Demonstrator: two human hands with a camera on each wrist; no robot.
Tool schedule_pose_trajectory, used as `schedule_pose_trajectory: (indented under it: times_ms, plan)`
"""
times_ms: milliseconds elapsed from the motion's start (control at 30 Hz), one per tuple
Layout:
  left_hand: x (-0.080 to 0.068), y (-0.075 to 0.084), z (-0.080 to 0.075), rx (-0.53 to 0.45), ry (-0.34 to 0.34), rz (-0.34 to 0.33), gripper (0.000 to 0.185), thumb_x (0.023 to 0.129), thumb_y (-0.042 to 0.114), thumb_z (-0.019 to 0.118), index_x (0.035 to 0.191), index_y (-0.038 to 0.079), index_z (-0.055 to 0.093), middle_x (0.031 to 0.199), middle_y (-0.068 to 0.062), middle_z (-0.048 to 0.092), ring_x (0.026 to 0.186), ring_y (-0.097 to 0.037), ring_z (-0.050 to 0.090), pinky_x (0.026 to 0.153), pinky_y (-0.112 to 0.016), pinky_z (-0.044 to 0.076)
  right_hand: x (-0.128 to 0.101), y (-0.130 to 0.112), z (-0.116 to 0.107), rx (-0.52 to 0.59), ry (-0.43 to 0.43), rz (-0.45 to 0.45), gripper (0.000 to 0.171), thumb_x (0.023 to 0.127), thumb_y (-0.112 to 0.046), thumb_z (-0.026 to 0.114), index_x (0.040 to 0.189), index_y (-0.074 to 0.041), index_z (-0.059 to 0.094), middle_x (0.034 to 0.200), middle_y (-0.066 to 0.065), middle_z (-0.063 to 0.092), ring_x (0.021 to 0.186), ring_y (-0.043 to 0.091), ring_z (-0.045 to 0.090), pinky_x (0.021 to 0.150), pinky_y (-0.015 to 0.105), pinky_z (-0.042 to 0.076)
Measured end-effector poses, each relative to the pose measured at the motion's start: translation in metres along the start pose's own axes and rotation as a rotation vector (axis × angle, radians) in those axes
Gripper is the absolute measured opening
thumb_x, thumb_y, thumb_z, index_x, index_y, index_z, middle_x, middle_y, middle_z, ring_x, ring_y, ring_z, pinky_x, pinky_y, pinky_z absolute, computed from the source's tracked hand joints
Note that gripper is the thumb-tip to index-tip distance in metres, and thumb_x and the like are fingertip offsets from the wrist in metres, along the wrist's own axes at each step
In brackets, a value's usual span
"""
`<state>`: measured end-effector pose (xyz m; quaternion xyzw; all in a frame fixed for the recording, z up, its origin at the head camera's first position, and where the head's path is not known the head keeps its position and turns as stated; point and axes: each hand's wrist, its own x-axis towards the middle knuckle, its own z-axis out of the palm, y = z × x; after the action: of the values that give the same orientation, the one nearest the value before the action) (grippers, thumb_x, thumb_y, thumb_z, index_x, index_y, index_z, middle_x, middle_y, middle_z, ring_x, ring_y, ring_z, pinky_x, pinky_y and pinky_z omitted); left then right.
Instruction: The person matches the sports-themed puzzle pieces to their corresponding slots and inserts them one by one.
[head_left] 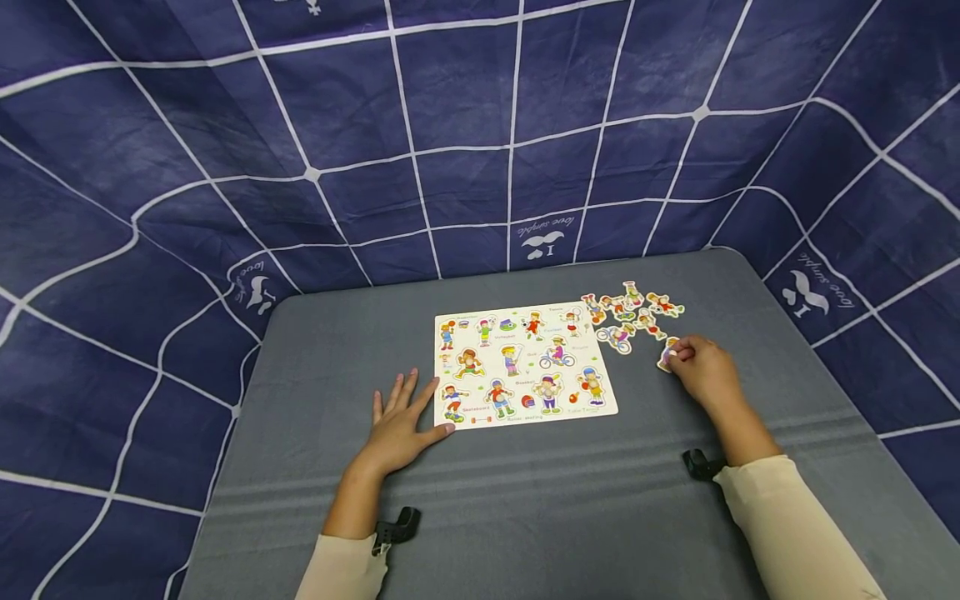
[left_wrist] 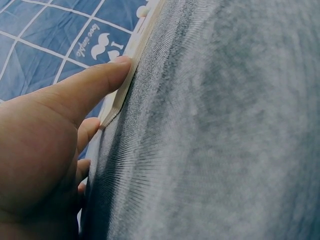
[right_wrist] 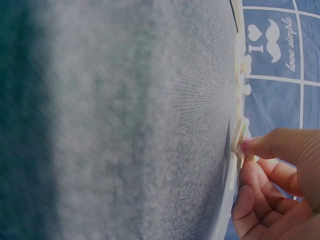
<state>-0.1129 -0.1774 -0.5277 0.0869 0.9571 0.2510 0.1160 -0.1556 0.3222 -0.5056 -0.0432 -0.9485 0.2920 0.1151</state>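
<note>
A cream puzzle board (head_left: 480, 375) printed with sports figures lies flat on the grey table. My left hand (head_left: 397, 429) is spread at its lower left corner, fingers straight, and in the left wrist view the thumb (left_wrist: 107, 77) touches the board's edge (left_wrist: 127, 75). Right of the board, my right hand (head_left: 703, 371) pinches a small figure-shaped puzzle piece (head_left: 664, 357) between thumb and fingers. In the right wrist view that piece (right_wrist: 241, 137) looks tilted; its picture is mostly hidden by the thumb.
Several loose puzzle pieces (head_left: 649, 323) cluster by the board's upper right corner, one with a bicycle (head_left: 617, 337) nearest the board. Grey cloth (head_left: 555, 500) covers the table. A blue curtain with white lines (head_left: 465, 192) hangs behind and at both sides.
</note>
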Motion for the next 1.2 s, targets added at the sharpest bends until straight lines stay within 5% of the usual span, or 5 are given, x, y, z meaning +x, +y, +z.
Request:
schedule_pose_trajectory:
  times_ms: [367, 633, 967, 1200]
  plan:
    - [0.000, 0.003, -0.003, -0.004, -0.015, -0.004, 0.092, 0.087, 0.069, 0.064, 0.162, 0.034, 0.024, 0.173, -0.007, 0.004, 0.160, -0.033, -0.006, 0.122, -0.065, -0.015, -0.003, -0.010, 0.001, 0.031, 0.056, -0.026, 0.012, 0.082, -0.005, 0.070, 0.092, 0.002, 0.071, 0.085, 0.017, 0.068, 0.074, 0.019, 0.056, 0.064, 0.021, 0.037]
    - [-0.003, 0.005, -0.003, -0.001, -0.004, -0.002, 0.091, 0.087, 0.067, 0.066, 0.162, 0.033, 0.025, 0.172, -0.008, 0.006, 0.160, -0.034, -0.003, 0.122, -0.065, -0.014, -0.008, -0.021, 0.002, 0.075, 0.076, -0.075, 0.011, 0.082, -0.002, 0.071, 0.092, 0.002, 0.072, 0.084, 0.017, 0.067, 0.068, -0.015, 0.039, 0.063, 0.012, 0.036]
    - [-0.001, 0.004, -0.003, -0.016, -0.015, -0.001, 0.091, 0.087, 0.067, 0.066, 0.161, 0.032, 0.026, 0.172, -0.008, 0.005, 0.160, -0.034, -0.004, 0.121, -0.065, -0.015, -0.012, -0.034, 0.004, 0.061, 0.070, -0.084, 0.010, 0.084, -0.003, 0.071, 0.094, 0.001, 0.072, 0.086, 0.015, 0.066, 0.072, 0.011, 0.054, 0.063, 0.014, 0.037]
    - [-0.001, 0.002, -0.001, -0.010, 0.002, -0.001, 0.091, 0.087, 0.066, 0.067, 0.161, 0.031, 0.028, 0.172, -0.009, 0.008, 0.160, -0.035, -0.002, 0.121, -0.066, -0.013, -0.014, -0.048, 0.005, 0.061, 0.043, -0.110, 0.010, 0.085, -0.004, 0.072, 0.095, 0.000, 0.073, 0.088, 0.014, 0.067, 0.073, 0.014, 0.056, 0.064, 0.019, 0.040]
